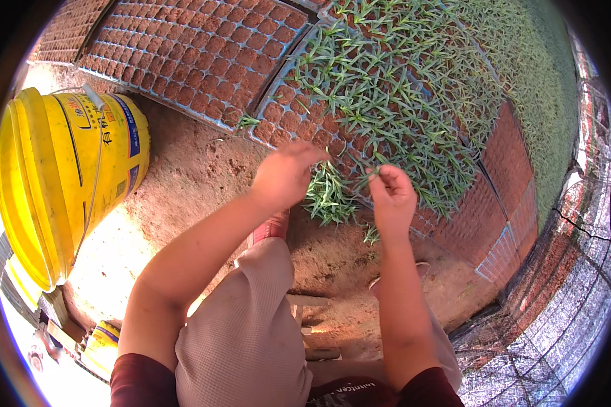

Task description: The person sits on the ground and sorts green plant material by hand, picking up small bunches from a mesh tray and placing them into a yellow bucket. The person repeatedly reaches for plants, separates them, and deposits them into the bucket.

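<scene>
My right hand (393, 198) pinches a small green seedling (370, 175) between thumb and fingertips, above the front edge of a seedling tray (280, 122). To its left, my left hand (287, 170) is blurred, its fingers reaching over the top of a pile of cut or pulled seedlings (331, 196). Whether those fingers hold anything cannot be made out. Soil fills the tray's blue-edged cells, and leafy seedlings (382, 102) stand in many of them. A few loose seedlings (248, 121) lie on the corner of the neighbouring soil-filled tray (198, 56).
A yellow plastic bucket (56, 178) with a wire handle stands at the left on bare earth (193, 163). More soil-filled trays (468, 229) lie at the right, near a dark mesh sheet (555, 325). Part of a wooden stool (308, 300) shows between my legs.
</scene>
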The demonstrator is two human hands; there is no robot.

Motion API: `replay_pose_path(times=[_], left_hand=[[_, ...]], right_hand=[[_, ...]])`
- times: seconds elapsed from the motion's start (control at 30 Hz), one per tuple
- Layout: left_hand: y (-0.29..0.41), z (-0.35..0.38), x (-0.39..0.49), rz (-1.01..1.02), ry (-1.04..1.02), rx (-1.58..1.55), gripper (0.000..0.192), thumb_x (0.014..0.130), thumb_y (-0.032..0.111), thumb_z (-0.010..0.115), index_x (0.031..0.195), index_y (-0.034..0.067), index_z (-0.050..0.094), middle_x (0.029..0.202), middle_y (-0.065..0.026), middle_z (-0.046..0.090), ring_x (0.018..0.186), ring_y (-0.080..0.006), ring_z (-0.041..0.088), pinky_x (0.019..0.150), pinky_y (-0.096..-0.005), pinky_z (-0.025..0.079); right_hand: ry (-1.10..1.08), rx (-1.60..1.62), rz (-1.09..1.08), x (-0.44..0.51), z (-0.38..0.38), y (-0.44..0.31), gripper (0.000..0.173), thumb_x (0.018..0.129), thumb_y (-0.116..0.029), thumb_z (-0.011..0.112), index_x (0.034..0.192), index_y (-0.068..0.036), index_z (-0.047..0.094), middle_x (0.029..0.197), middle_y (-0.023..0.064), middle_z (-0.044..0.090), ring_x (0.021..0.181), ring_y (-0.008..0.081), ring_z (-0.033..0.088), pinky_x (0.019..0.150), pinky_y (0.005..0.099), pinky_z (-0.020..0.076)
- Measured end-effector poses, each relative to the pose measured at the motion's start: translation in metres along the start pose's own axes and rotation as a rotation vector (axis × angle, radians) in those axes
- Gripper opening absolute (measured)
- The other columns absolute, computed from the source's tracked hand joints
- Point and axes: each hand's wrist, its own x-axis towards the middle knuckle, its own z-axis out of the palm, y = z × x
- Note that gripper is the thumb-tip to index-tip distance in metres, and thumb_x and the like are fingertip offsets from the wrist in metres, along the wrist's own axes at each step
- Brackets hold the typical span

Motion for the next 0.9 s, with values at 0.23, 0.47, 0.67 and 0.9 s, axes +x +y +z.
replay_pose_path(times=[0.23,0.47,0.67,0.9], left_hand=[[-0.004,0.011,0.046,0.076,-0.369,0.565,0.027,0.076,0.006,0.062,0.100,0.018,0.068,0.119,-0.0026,0.054,0.112,-0.0259,0.053,0.093,-0.0404,0.046],[-0.013,0.005,0.023,-0.086,-0.096,0.164,0.013,0.081,0.010,0.062,0.093,0.012,0.067,0.093,-0.0080,0.064,0.090,-0.0300,0.064,0.078,-0.0414,0.052],[-0.012,0.005,0.011,-0.448,-0.037,-0.385,0.012,0.085,0.008,0.065,0.097,0.008,0.067,0.085,-0.0072,0.068,0.076,-0.0189,0.065,0.071,-0.0320,0.052],[0.003,0.010,0.015,-0.567,-0.052,-0.906,0.015,0.088,0.000,0.065,0.102,-0.002,0.063,0.093,-0.0032,0.066,0.087,-0.0114,0.064,0.077,-0.0242,0.052]], right_hand=[[-0.103,-0.930,-0.547,0.044,0.005,-0.013,0.019,0.086,-0.002,0.062,0.104,-0.007,0.064,0.090,0.0101,0.061,0.072,0.0274,0.060,0.066,0.0367,0.0483],[-0.132,-1.117,-0.537,0.069,0.017,-0.002,0.028,0.080,0.001,0.064,0.105,-0.007,0.055,0.097,0.0130,0.063,0.084,0.0345,0.063,0.069,0.0439,0.0499],[-0.103,-1.199,-0.543,0.070,0.021,-0.004,0.039,0.076,0.000,0.067,0.112,-0.007,0.052,0.101,0.0134,0.061,0.094,0.0338,0.060,0.078,0.0427,0.0498],[-0.242,0.077,0.005,0.009,0.033,-0.018,0.027,0.085,-0.007,0.071,0.110,-0.004,0.062,0.110,0.0049,0.062,0.095,0.0115,0.058,0.082,0.0274,0.0475]])
